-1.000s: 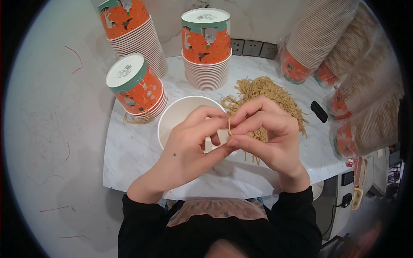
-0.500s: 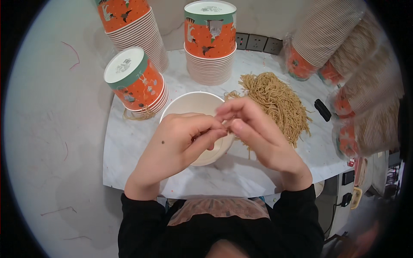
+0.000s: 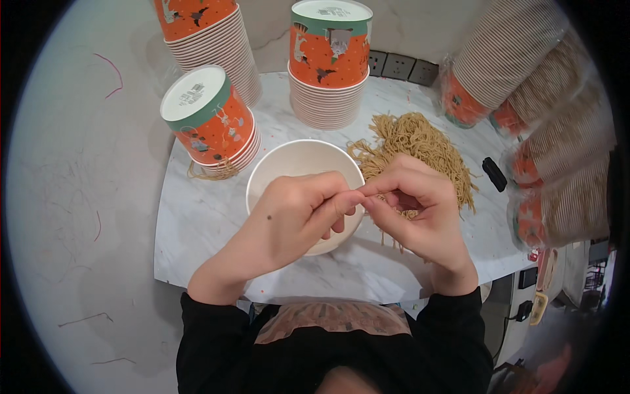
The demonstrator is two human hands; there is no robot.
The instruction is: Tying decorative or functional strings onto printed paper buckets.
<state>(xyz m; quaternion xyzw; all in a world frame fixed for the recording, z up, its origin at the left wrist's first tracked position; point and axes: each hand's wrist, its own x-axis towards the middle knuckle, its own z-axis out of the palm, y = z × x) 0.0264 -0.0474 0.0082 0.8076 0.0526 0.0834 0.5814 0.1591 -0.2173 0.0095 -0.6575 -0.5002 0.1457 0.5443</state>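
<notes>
My left hand (image 3: 298, 213) is closed in a pinch above a round white paper tub (image 3: 266, 167) that stands open side up. My right hand (image 3: 420, 213) is pinched too, its thumb and forefinger tips meeting those of the left over the tub's right rim. Whatever lies between the fingertips is too small or hidden to make out. Right behind my right hand lies a heap of tan, noodle-like strands (image 3: 426, 144), partly covered by that hand. A few strand ends show below its fingers; whether they are held, I cannot tell.
Upside-down stacks of orange and green paper tubs stand at the far left (image 3: 223, 49), left (image 3: 213, 128) and back (image 3: 328, 59). A few tan strands (image 3: 213, 171) lie by the left stack. Bagged tub stacks (image 3: 512, 59), a small black object (image 3: 493, 174) and wall sockets (image 3: 399, 67) are on the right.
My right hand's fingers have gone from loosely spread to a pinch, and its tips now meet the left's. Both hands have shifted slightly right, along with a small shift of the whole view.
</notes>
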